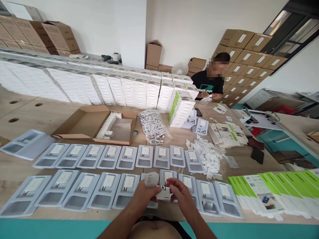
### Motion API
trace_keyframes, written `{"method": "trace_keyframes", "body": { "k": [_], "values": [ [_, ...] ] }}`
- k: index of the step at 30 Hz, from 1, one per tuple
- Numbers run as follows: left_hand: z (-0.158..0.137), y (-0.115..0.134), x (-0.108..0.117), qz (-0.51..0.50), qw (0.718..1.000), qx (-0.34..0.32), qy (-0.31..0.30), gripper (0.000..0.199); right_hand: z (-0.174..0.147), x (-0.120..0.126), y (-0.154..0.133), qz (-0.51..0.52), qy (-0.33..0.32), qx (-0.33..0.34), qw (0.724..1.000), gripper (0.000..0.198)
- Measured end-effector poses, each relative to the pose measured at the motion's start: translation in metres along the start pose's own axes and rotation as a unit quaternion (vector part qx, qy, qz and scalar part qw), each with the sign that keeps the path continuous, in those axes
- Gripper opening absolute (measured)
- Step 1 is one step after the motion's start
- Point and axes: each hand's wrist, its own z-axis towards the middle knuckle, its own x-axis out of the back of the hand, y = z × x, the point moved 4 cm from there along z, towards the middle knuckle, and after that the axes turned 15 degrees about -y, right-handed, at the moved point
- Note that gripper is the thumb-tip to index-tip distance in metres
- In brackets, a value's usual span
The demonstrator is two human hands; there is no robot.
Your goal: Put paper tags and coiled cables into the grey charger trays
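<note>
Close to my body, over the front row of trays, both my hands hold a small white printed card (163,196) with a black lightning symbol. My left hand (143,195) grips it by its left side, and a second white card (151,180) with fine print shows above that thumb. The fingers of my right hand (181,192) are closed on the card's right edge. Around them, grey plastic trays (102,200) lie in two rows, each with a white charger (129,181) in its upper recess. One front tray holds something shiny (207,206) in its lower recess.
A stack of grey trays (27,146) sits left. Behind are an open carton (117,131), bagged white cables (153,126) and a long wall of white boxes (99,84). Rightward lie a pile of white cards (209,157) and green-white sleeves (286,191). A co-worker (210,81) handles something white.
</note>
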Motion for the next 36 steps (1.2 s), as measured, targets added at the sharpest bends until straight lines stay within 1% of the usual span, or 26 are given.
{"method": "trace_keyframes", "body": {
  "k": [1,3,9,11,13,16,18,20,22,23,24,25,26,27,28,29,30,32,33,34,36],
  "values": [
    [0.001,0.001,0.000,0.015,1.000,-0.005,0.001,0.027,0.002,-0.001,0.004,0.008,-0.015,-0.018,1.000,0.029],
    [0.001,0.001,-0.001,0.034,0.999,-0.008,0.004,0.025,0.004,-0.003,0.010,0.003,-0.032,-0.034,0.999,0.033],
    [0.001,-0.003,0.000,0.038,0.999,0.000,-0.013,0.029,0.005,-0.008,0.017,0.036,-0.031,-0.022,0.999,0.033],
    [0.002,-0.003,0.000,0.062,0.998,0.001,-0.022,0.027,0.005,-0.010,0.016,0.036,-0.038,-0.022,0.998,0.033],
    [0.002,-0.001,0.001,0.111,0.994,0.000,-0.015,0.024,0.005,-0.012,0.017,0.033,-0.042,-0.026,0.998,0.033],
    [0.002,0.004,0.005,0.188,0.981,-0.003,0.039,0.021,0.004,-0.014,0.020,0.056,-0.010,-0.043,0.997,0.033],
    [0.002,0.005,0.009,0.208,0.975,0.001,0.073,0.022,0.003,-0.017,0.023,0.084,0.021,-0.048,0.995,0.031],
    [0.005,0.001,0.008,0.208,0.975,0.016,0.075,0.025,-0.001,-0.018,0.026,0.102,0.044,-0.044,0.993,0.027],
    [0.007,-0.008,0.003,0.194,0.979,0.036,0.048,0.028,-0.011,-0.011,0.032,0.100,0.070,-0.036,0.992,0.021],
    [0.006,-0.014,-0.002,0.180,0.982,0.046,0.027,0.029,-0.018,-0.001,0.036,0.092,0.092,-0.032,0.991,0.019],
    [0.005,-0.019,-0.007,0.160,0.985,0.057,0.006,0.030,-0.029,0.015,0.041,0.079,0.122,-0.031,0.989,0.018],
    [0.002,-0.025,-0.012,0.136,0.988,0.070,-0.016,0.031,-0.042,0.036,0.047,0.060,0.161,-0.033,0.985,0.019],
    [-0.001,-0.029,-0.018,0.107,0.990,0.084,-0.034,0.030,-0.059,0.063,0.055,0.031,0.205,-0.043,0.977,0.022],
    [-0.004,-0.034,-0.022,0.076,0.991,0.100,-0.047,0.028,-0.079,0.094,0.063,-0.008,0.271,-0.056,0.961,0.026],
    [-0.007,-0.038,-0.025,0.044,0.990,0.120,-0.054,0.026,-0.101,0.128,0.070,-0.062,0.334,-0.076,0.938,0.032],
    [-0.009,-0.042,-0.028,0.016,0.988,0.141,-0.053,0.025,-0.123,0.161,0.078,-0.120,0.380,-0.106,0.911,0.037],
    [-0.010,-0.045,-0.030,-0.012,0.986,0.159,-0.047,0.027,-0.141,0.191,0.087,-0.141,0.404,-0.126,0.895,0.041],
    [-0.008,-0.051,-0.037,-0.056,0.981,0.185,-0.031,0.032,-0.168,0.244,0.105,-0.172,0.421,-0.161,0.876,0.041],
    [-0.006,-0.054,-0.042,-0.072,0.978,0.193,-0.023,0.034,-0.175,0.265,0.114,-0.185,0.418,-0.177,0.871,0.039],
    [-0.002,-0.056,-0.048,-0.083,0.977,0.195,-0.012,0.035,-0.178,0.282,0.122,-0.204,0.413,-0.192,0.867,0.035],
    [0.006,-0.058,-0.065,-0.092,0.977,0.190,0.027,0.037,-0.173,0.304,0.137,-0.248,0.395,-0.215,0.858,0.027]
  ]
}}
